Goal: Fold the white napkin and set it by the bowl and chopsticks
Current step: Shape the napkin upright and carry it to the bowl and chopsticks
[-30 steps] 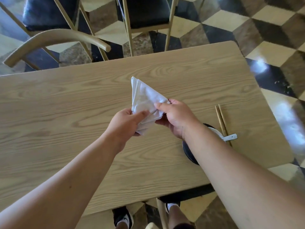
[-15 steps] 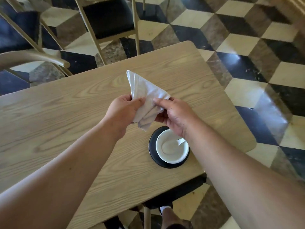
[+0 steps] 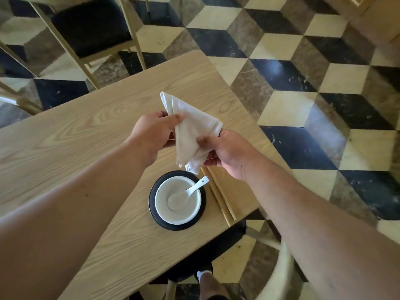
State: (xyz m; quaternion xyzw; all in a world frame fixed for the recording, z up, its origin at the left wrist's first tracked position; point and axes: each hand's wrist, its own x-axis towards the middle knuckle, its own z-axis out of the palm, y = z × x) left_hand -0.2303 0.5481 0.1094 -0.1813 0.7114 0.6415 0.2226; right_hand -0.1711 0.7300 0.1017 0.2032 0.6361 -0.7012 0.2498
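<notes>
- Two hands are holding the white napkin (image 3: pixel 192 131) up in the air, above the surface (image 3: pixel 65 148) and a little past the bowl (image 3: pixel 177 201).
- The left hand (image 3: pixel 153 135) is pinching the napkin's left edge, with the thumb on top of the cloth.
- The right hand (image 3: pixel 227 152) is gripping the lower right side, with the thumb pressing on the front.
- The napkin is looking like a folded triangle, with one corner pointing up and away and loose ends hanging down near the bowl.
- The bowl is sitting on a black plate (image 3: pixel 154 213), and a white spoon (image 3: pixel 194 188) is leaning inside the bowl.
- The chopsticks (image 3: pixel 218 198) are lying just to the right of the plate, near the edge of the surface.
- To fold it well, I am thinking the hands should be lining up the edges so the corners are meeting, then pressing the crease flat with the fingers.
- Folding in the air is tricky, because soft cloth is flopping and the layers are sliding apart; laying it down on the bare wood could be making it easier.
- The hanging ends are close to the bowl, so the hands should be keeping them from dipping in or bumping the spoon.
- A good spot for the napkin seems to be the bare wood just left of the plate, since the chopsticks are taking the right side.
</notes>
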